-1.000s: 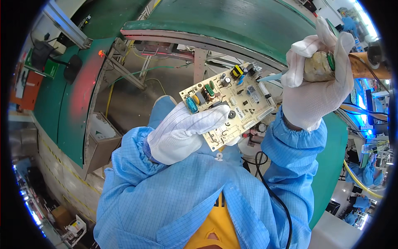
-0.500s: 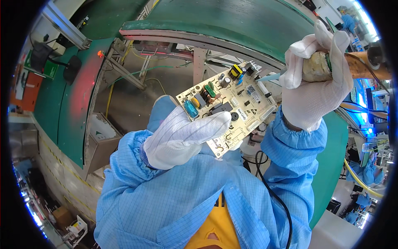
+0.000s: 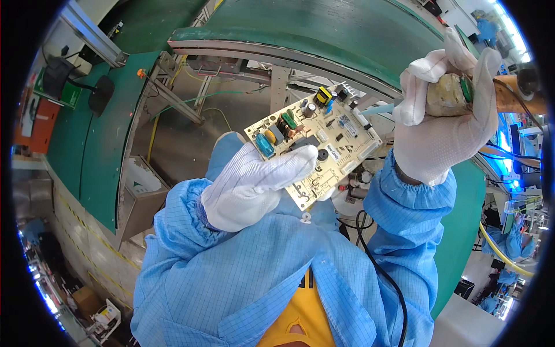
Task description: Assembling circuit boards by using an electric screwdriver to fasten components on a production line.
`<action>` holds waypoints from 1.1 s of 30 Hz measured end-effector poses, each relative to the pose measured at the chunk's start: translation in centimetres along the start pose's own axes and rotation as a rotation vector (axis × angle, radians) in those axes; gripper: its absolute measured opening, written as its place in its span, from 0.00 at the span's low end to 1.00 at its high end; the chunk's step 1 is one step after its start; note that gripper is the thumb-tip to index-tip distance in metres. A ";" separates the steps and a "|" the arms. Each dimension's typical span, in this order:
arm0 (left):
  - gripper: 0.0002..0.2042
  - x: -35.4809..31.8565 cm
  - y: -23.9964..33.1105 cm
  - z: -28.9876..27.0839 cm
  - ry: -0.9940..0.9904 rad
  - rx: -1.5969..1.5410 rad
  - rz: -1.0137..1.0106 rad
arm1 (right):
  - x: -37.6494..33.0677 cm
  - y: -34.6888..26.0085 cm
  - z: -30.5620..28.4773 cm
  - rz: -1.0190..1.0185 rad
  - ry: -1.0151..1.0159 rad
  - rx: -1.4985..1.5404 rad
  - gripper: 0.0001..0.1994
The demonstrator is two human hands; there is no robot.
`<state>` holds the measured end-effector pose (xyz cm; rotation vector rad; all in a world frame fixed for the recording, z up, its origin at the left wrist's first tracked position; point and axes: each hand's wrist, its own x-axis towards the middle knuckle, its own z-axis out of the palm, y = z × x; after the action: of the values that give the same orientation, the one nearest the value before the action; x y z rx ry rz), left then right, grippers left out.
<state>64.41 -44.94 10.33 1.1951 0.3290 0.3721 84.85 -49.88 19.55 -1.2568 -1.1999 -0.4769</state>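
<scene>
My left hand (image 3: 251,188), in a white glove, grips a cream circuit board (image 3: 326,185) by its near left edge, thumb lying on top. The board is tilted, component side up, with a blue capacitor (image 3: 265,145), a yellow-and-black transformer (image 3: 322,96) and a black round part (image 3: 322,155) on it. At the upper right my gloved right hand (image 3: 436,136) is closed round a tool with a thick, tan, worn-looking handle (image 3: 444,97). Its slim pale blue shaft (image 3: 378,109) points at the board's far right edge; whether it touches cannot be made out.
A green-topped bench with a metal rail (image 3: 277,53) runs across the far side. Another green bench (image 3: 130,92) stands left, with an open cardboard box (image 3: 141,185) beside it. A black cable (image 3: 378,263) hangs by my right arm. A yellow hose (image 3: 503,254) curves at right.
My right hand has shifted slightly to the right with the tool. The board has turned and tilted a little in my left hand. A red glow on the left bench has gone.
</scene>
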 end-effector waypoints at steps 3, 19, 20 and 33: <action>0.18 0.9 2.1 0.9 0.083 -0.683 -0.223 | 0.2 0.0 -0.1 0.067 -0.120 0.325 0.20; 0.24 0.6 0.8 -0.5 0.055 -0.233 -0.074 | -0.5 0.5 -1.8 0.065 -0.059 0.095 0.18; 0.24 0.6 0.6 -0.6 0.056 -0.234 -0.075 | -0.5 0.4 -1.7 0.065 -0.060 0.096 0.18; 0.22 0.9 1.6 0.0 0.002 -0.413 -0.095 | -0.8 0.5 -2.3 0.097 -0.006 0.049 0.17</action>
<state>65.02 -43.99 11.81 0.7720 0.2925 0.3392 85.99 -52.05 18.96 -1.2684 -1.1434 -0.3708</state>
